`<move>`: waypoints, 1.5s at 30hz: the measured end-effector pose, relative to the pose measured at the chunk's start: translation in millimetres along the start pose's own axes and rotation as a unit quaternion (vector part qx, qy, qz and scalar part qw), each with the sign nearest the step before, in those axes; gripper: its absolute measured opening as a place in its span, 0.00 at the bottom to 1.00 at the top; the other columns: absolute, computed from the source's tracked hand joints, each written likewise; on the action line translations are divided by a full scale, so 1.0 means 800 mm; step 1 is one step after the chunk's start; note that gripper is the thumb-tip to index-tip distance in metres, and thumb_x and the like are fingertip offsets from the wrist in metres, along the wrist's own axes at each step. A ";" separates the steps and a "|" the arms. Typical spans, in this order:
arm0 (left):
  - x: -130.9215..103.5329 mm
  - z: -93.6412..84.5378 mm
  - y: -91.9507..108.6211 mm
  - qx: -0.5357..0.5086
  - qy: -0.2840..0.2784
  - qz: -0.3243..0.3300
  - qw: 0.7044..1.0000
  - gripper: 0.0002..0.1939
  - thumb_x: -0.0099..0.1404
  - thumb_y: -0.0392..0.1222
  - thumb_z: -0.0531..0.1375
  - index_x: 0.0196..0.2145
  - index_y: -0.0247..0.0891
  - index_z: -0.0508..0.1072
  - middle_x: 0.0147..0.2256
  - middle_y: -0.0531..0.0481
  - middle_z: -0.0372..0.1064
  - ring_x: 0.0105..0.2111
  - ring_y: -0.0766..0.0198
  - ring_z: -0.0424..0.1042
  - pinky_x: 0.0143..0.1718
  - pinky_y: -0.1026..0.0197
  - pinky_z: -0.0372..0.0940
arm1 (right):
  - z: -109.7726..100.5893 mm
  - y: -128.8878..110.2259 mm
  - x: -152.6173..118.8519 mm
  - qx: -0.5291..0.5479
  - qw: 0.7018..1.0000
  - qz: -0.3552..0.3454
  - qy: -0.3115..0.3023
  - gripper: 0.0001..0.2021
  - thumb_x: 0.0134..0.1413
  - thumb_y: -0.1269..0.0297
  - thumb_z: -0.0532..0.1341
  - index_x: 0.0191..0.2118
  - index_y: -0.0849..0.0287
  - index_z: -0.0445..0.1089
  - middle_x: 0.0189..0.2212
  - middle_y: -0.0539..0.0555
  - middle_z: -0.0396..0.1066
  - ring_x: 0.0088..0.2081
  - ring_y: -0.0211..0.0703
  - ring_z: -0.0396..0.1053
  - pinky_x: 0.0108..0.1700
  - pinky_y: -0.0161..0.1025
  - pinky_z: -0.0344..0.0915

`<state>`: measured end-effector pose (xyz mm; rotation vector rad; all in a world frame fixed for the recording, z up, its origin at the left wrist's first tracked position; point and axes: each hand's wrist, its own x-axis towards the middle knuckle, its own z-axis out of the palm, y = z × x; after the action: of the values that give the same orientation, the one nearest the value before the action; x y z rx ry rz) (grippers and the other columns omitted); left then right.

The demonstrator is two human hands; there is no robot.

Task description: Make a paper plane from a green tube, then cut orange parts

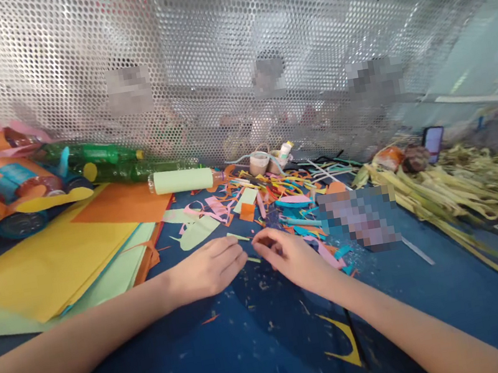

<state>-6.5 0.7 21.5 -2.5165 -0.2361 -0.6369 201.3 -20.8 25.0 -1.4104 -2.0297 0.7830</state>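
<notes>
My left hand (208, 270) is closed above the blue table, its fingers pressed together. At its fingertips a pale green paper strip (254, 260) sticks out to the right. A second short pale green piece (237, 237) shows just beyond the knuckles. Facing it, my right hand (294, 257) curls in a pinch, thumb against index finger; whatever lies between them is too small to make out. The two hands are slightly apart. Behind them lie a pale green cut sheet (197, 232) and pink scraps (217, 207).
Coloured paper sheets (61, 254) are stacked left, near decorated bottles (25, 178). A bottle wrapped in pale green paper (183, 180) lies behind. Blue scraps (297, 207), dry corn husks (458, 191) and a phone (434, 143) are to the right. A yellow offcut (348, 341) lies in front. Perforated metal mesh (210, 60) rises behind.
</notes>
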 end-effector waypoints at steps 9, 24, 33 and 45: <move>-0.013 -0.001 0.001 0.032 0.082 0.087 0.992 0.10 0.62 0.31 0.53 0.37 0.30 0.73 0.37 0.44 0.72 0.41 0.58 0.69 0.43 0.58 0.66 | -0.004 -0.019 -0.005 0.305 0.919 0.154 -0.197 0.16 0.48 0.52 0.61 0.30 0.64 0.69 0.27 0.52 0.70 0.21 0.28 0.59 0.22 0.28 0.55; 0.011 0.015 0.014 -0.586 0.089 -0.526 0.609 0.14 0.57 0.45 0.60 0.40 0.36 0.72 0.35 0.48 0.72 0.36 0.61 0.70 0.40 0.59 0.65 | 0.021 -0.009 0.000 0.339 0.937 0.078 -0.041 0.12 0.49 0.56 0.60 0.31 0.62 0.67 0.23 0.48 0.68 0.16 0.27 0.53 0.18 0.29 0.51; 0.010 0.017 0.018 -0.656 0.115 -0.564 0.488 0.08 0.55 0.43 0.62 0.31 0.37 0.78 0.29 0.50 0.75 0.30 0.65 0.68 0.35 0.64 0.62 | 0.029 0.000 -0.006 0.216 0.976 0.020 0.000 0.11 0.54 0.56 0.57 0.32 0.60 0.67 0.24 0.49 0.69 0.20 0.31 0.61 0.21 0.30 0.59; 0.008 0.020 0.020 -0.640 0.122 -0.570 0.500 0.07 0.54 0.43 0.63 0.31 0.39 0.78 0.31 0.52 0.76 0.32 0.65 0.70 0.39 0.63 0.64 | 0.026 -0.003 -0.014 -0.048 0.987 -0.112 0.102 0.08 0.56 0.63 0.55 0.37 0.57 0.70 0.31 0.53 0.73 0.32 0.41 0.71 0.36 0.37 0.67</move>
<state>9.7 -4.4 5.1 -3.0247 -2.1284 -2.3789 188.0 -35.7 11.3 -1.2302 -2.0424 0.4332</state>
